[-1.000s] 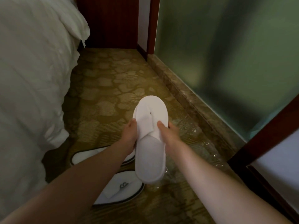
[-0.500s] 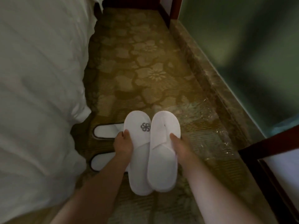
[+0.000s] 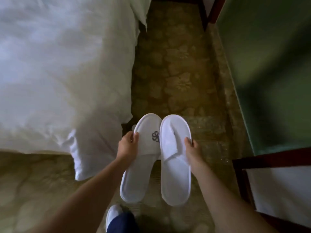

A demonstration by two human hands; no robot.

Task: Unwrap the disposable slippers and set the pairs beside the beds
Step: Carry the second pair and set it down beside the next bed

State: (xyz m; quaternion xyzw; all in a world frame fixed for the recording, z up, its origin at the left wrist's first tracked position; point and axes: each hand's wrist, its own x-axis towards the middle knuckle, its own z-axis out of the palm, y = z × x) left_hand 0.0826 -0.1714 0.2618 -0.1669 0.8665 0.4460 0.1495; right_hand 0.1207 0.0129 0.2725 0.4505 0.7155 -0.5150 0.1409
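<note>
- Holding one white slipper apiece, both hands are raised over the carpet in the lower middle of the head view.
- The left hand (image 3: 127, 147) has its grip closed on the left slipper (image 3: 140, 158), thumb on top near the toe band and the other fingers hidden underneath; this slipper shows a grey swirl logo (image 3: 155, 136) on its band.
- The right hand (image 3: 192, 148) has its grip closed on the outer edge of the right slipper (image 3: 175, 158), thumb over the rim at about 3 o'clock of the slipper, the other fingers out of sight below.
- The two slippers sit side by side, toes pointing to 12 o'clock, touching or nearly touching along their inner edges near the toes and parting a little toward the heels.
- The bed (image 3: 58, 73), covered in white linen, fills the 9 to 11 o'clock part of the view; its corner hangs just beside the left slipper's toe.
- Patterned golden carpet (image 3: 176, 73) runs from under the slippers toward 12 o'clock, between the bed and a green wall (image 3: 269, 64) at 2 o'clock.
- A dark wooden frame (image 3: 269, 158) stands at 4 o'clock.
- At 6 o'clock a white shoe (image 3: 112, 214) and a dark blue trouser leg (image 3: 122, 222) show below the slippers.
- A small white shape (image 3: 134, 126) peeks out behind the left slipper's toe; what it is I cannot tell.
</note>
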